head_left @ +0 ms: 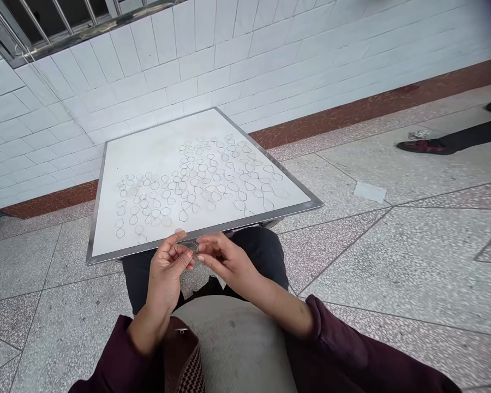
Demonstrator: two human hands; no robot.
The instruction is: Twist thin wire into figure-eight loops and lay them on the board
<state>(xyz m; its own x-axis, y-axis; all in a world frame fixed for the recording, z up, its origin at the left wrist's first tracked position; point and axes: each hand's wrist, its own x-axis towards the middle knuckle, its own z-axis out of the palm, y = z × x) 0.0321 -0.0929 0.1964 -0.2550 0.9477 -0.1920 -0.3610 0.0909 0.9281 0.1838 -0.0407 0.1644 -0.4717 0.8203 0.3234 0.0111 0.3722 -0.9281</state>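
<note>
A white board with a metal rim (204, 232) rests across my knees, covered with several thin wire loops (196, 180) bent into figure-eight shapes. Just below its near edge, my left hand (167, 273) and my right hand (225, 259) meet fingertip to fingertip. Both pinch a small piece of thin wire (193, 252) between them, fingers closed. The wire piece is mostly hidden by the fingers.
A white tiled wall with a red-brown skirting runs behind the board. The floor is speckled terrazzo (393, 262). Another person's leg and dark red shoe (425, 146) lie at the far right. A scrap of white paper (370, 191) lies on the floor.
</note>
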